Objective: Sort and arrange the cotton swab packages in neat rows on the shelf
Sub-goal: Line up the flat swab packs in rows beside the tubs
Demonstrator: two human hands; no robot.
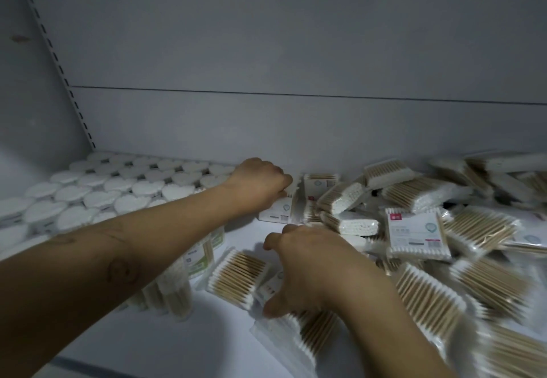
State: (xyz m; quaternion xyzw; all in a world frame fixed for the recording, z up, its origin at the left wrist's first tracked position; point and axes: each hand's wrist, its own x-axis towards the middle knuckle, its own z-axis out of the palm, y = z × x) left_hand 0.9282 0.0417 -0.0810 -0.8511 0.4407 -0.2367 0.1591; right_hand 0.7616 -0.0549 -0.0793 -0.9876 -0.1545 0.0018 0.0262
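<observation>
Flat clear packages of wooden-stick cotton swabs lie in a loose heap (420, 229) over the right half of the white shelf (207, 342). My left hand (260, 183) reaches to the back of the shelf and grips an upright package (279, 210) near the rear wall, beside another upright package (319, 183). My right hand (307, 265) hovers palm down with fingers spread over flat packages; its thumb touches one package (313, 330) at the front. Another flat package (236, 278) lies just left of that hand.
Rows of white heart-shaped lidded boxes (118, 188) fill the shelf's back left. Round tubs of swabs with green labels (174, 286) lie under my left forearm. A grey back panel and a slotted upright (59, 66) close the shelf behind and to the left.
</observation>
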